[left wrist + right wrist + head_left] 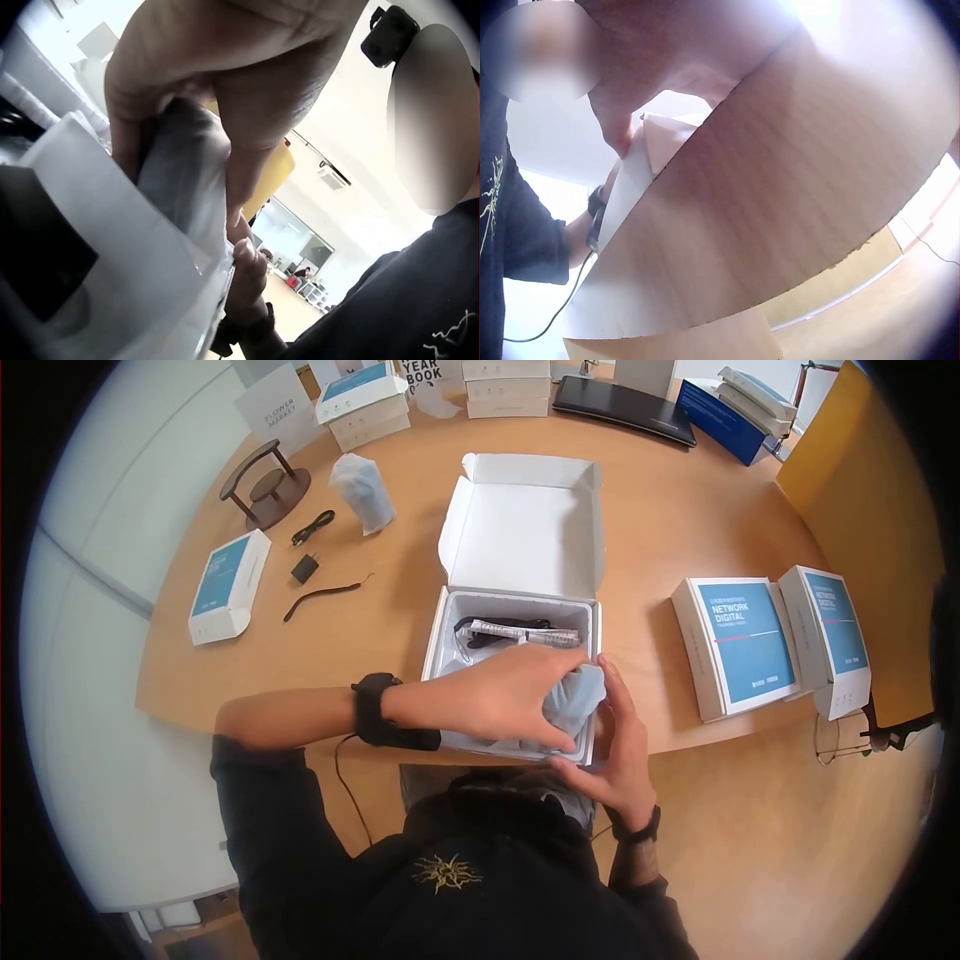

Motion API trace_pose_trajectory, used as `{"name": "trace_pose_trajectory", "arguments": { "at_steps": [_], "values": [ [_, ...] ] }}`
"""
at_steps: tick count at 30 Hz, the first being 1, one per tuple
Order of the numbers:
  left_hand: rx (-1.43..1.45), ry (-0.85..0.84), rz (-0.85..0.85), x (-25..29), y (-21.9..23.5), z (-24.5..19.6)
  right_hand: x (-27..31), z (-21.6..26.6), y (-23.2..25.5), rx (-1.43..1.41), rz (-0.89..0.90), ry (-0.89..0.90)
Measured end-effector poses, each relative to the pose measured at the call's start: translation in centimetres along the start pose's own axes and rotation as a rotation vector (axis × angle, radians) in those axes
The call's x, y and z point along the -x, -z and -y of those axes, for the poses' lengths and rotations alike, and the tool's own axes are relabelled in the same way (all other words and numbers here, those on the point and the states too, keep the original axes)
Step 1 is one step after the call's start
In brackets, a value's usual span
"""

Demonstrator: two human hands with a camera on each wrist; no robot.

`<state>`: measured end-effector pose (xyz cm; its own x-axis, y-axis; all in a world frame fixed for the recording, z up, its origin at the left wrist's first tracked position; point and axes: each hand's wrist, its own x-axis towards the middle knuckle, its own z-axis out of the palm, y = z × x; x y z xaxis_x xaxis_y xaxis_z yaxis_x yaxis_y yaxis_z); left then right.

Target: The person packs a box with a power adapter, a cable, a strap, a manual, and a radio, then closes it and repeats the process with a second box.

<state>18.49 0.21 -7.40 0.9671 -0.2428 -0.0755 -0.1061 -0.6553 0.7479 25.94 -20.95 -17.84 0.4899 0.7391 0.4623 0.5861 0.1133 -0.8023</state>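
Note:
An open white box (436, 650) stands at the table's near edge, its lid (525, 525) raised away from the person. Inside lie a dark cable (465, 628) and a printed strip packet (525, 633). My left hand (490, 695) reaches across the box and grips a bundle in pale translucent wrapping (578, 695) at its right end. In the left wrist view, the fingers curl round this wrapped bundle (184, 161); the wrapping hides what it contains. My right hand (622, 745) holds the near right corner of the box, thumb at the front and fingers along the right side.
Two blue-and-white boxes (745, 645) stand at the right, another box (228, 585) at the left. A wrapped item (365, 493), a coiled cable (313, 528), a black adapter (305, 568), a strap (322, 598) and a brown stand (280, 495) lie left. A black laptop (625, 408) is behind.

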Motion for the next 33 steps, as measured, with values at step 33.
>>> {"name": "trace_pose_trajectory", "arguments": {
  "at_steps": [33],
  "values": [
    [-0.686,-0.113,0.075,2.1,1.7,1.0,-1.2,1.6,0.6,0.231,0.035,0.077]
  ]
}}
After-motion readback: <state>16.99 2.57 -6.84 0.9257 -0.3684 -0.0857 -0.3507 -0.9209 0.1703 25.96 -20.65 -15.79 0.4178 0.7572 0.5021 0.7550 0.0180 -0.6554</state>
